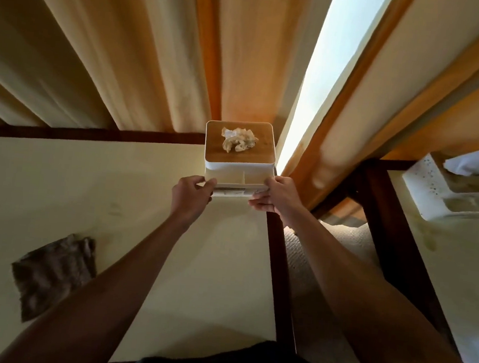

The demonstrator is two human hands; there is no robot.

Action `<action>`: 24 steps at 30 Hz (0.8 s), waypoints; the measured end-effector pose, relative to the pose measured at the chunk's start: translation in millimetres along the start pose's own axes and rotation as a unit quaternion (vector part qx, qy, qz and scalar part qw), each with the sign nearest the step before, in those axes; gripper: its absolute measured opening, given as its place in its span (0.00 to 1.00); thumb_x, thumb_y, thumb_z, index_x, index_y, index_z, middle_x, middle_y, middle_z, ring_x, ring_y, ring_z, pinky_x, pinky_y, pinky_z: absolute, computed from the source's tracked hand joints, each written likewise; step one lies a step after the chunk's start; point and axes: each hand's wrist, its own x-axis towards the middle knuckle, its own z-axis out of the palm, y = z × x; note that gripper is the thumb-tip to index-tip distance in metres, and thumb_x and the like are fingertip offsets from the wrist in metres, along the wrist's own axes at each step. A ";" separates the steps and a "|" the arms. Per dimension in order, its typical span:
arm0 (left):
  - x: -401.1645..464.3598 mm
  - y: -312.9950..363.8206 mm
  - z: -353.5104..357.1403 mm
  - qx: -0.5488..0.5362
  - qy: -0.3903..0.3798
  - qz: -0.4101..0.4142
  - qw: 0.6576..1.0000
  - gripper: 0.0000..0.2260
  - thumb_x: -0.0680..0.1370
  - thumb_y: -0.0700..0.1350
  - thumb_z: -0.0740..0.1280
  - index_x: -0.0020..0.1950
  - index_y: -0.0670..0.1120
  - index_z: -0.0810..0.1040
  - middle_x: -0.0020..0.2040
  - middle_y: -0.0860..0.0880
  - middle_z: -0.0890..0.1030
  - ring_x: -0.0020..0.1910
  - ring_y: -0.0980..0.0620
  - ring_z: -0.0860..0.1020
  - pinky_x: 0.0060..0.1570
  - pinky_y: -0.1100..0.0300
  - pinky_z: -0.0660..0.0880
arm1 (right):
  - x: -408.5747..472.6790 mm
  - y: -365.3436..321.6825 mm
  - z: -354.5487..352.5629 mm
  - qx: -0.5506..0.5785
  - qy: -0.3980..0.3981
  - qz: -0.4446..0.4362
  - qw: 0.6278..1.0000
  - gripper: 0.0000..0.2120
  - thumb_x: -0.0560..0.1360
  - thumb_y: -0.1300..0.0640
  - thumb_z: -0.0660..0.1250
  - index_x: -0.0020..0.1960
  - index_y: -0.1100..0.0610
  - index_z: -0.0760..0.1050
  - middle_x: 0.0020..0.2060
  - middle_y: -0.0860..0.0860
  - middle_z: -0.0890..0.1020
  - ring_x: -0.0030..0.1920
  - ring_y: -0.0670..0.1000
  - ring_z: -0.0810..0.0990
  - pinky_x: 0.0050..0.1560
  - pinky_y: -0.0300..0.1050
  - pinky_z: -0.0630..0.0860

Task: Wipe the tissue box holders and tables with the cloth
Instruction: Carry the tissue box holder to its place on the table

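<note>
Tissue box holder point(239, 155) sitting at the far right corner of the near table point(144, 196), tissue point(238, 139) poking up | count: two holders, two tables, one cloth point(53, 275) lying near left | second holder point(452, 188) cut off at right edge | left hand point(192, 196) and right hand point(276, 194) both reaching far, gripping the holder's near corners

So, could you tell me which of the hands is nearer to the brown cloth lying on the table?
Left. The left hand grips the tissue box holder at its left side, above and right of the cloth. The right hand grips the holder's far side, further away.
</note>
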 end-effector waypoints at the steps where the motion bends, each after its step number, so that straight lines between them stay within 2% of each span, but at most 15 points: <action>1: 0.3 0.4 -0.6 -0.002 0.000 -0.004 1.000 0.14 0.76 0.55 0.68 0.49 0.45 0.85 0.35 0.50 0.84 0.34 0.53 0.83 0.48 0.50 0.81 | -1.0 1.2 0.7 0.001 0.002 -0.002 1.000 0.15 0.84 0.59 0.56 0.65 0.68 0.70 0.47 0.67 0.82 0.40 0.62 0.86 0.39 0.51 0.83; 5: -4.8 -3.0 -4.1 -0.035 -0.005 -0.023 0.999 0.19 0.77 0.54 0.68 0.63 0.44 0.79 0.40 0.48 0.85 0.35 0.53 0.84 0.47 0.50 0.82 | -9.1 9.4 2.4 -0.005 0.003 0.004 1.000 0.22 0.84 0.44 0.55 0.66 0.61 0.70 0.53 0.64 0.82 0.43 0.63 0.86 0.36 0.50 0.83; 7: -10.7 -10.0 -12.5 -0.048 -0.002 -0.033 0.998 0.20 0.78 0.54 0.68 0.65 0.44 0.77 0.40 0.48 0.85 0.36 0.51 0.84 0.47 0.49 0.82 | -16.9 17.0 7.0 0.000 0.057 0.003 0.998 0.22 0.83 0.40 0.53 0.66 0.56 0.70 0.50 0.62 0.83 0.42 0.63 0.86 0.36 0.52 0.84; 10: -19.9 -33.5 -38.2 -0.054 0.007 -0.044 0.998 0.20 0.76 0.55 0.69 0.63 0.45 0.78 0.38 0.49 0.85 0.37 0.50 0.83 0.45 0.50 0.82 | -35.9 42.1 26.9 0.001 0.133 -0.014 0.991 0.20 0.83 0.42 0.54 0.63 0.56 0.70 0.43 0.61 0.83 0.34 0.60 0.85 0.35 0.53 0.83; 12: -26.7 -55.6 -62.2 -0.034 0.027 -0.044 0.998 0.20 0.72 0.58 0.69 0.58 0.49 0.80 0.36 0.51 0.84 0.40 0.49 0.83 0.47 0.50 0.81 | -51.8 66.3 49.9 -0.085 0.148 -0.060 0.984 0.17 0.83 0.45 0.56 0.63 0.56 0.72 0.40 0.58 0.84 0.33 0.56 0.84 0.34 0.49 0.81; 13: -30.5 -67.7 -76.6 -0.017 0.045 -0.040 0.998 0.18 0.70 0.58 0.69 0.56 0.50 0.81 0.37 0.51 0.84 0.41 0.48 0.83 0.47 0.50 0.80 | -59.2 78.2 65.4 -0.156 0.147 -0.089 0.973 0.17 0.82 0.46 0.57 0.64 0.55 0.73 0.41 0.55 0.85 0.36 0.54 0.84 0.38 0.49 0.81; 15: -39.6 -88.9 -106.8 0.026 0.094 -0.035 0.995 0.12 0.72 0.52 0.69 0.52 0.49 0.83 0.40 0.50 0.85 0.45 0.47 0.82 0.48 0.53 0.78 | -74.5 95.5 100.8 -0.299 0.121 -0.146 0.935 0.17 0.81 0.48 0.59 0.65 0.53 0.74 0.47 0.53 0.85 0.46 0.54 0.84 0.50 0.50 0.80; 16: -45.3 -98.0 -124.3 0.040 0.123 -0.039 0.991 0.08 0.74 0.49 0.69 0.51 0.49 0.83 0.43 0.50 0.85 0.46 0.48 0.82 0.49 0.54 0.76 | -81.5 102.3 122.7 -0.348 0.098 -0.184 0.914 0.16 0.81 0.50 0.59 0.65 0.54 0.75 0.49 0.53 0.85 0.50 0.54 0.83 0.53 0.49 0.78; 18: -57.1 -113.8 -160.5 0.053 0.177 -0.055 0.981 0.07 0.76 0.45 0.68 0.50 0.48 0.84 0.45 0.50 0.85 0.47 0.49 0.80 0.47 0.58 0.73 | -94.9 112.9 168.9 -0.400 0.034 -0.271 0.875 0.19 0.79 0.51 0.55 0.64 0.57 0.76 0.52 0.55 0.83 0.53 0.56 0.81 0.55 0.51 0.76; 20: -64.6 -135.4 -197.7 0.068 0.222 -0.068 0.970 0.06 0.75 0.45 0.68 0.48 0.48 0.84 0.45 0.49 0.85 0.47 0.49 0.80 0.44 0.60 0.70 | -106.2 123.1 216.9 -0.452 -0.025 -0.350 0.820 0.23 0.77 0.50 0.52 0.62 0.57 0.77 0.53 0.56 0.82 0.53 0.58 0.79 0.53 0.55 0.76; 22: -67.4 -162.6 -234.4 0.080 0.244 -0.074 0.964 0.06 0.75 0.43 0.68 0.47 0.47 0.85 0.45 0.47 0.85 0.46 0.48 0.81 0.43 0.61 0.69 | -115.0 133.2 260.5 -0.488 -0.062 -0.414 0.766 0.21 0.77 0.51 0.53 0.60 0.57 0.78 0.55 0.56 0.80 0.54 0.59 0.79 0.53 0.57 0.76; 24: -69.8 -188.5 -265.8 0.101 0.244 -0.074 0.962 0.06 0.75 0.40 0.68 0.47 0.45 0.85 0.45 0.46 0.85 0.46 0.45 0.82 0.43 0.61 0.69 | -121.0 144.5 297.7 -0.504 -0.094 -0.460 0.725 0.19 0.76 0.52 0.56 0.61 0.57 0.78 0.60 0.57 0.79 0.61 0.60 0.77 0.60 0.60 0.75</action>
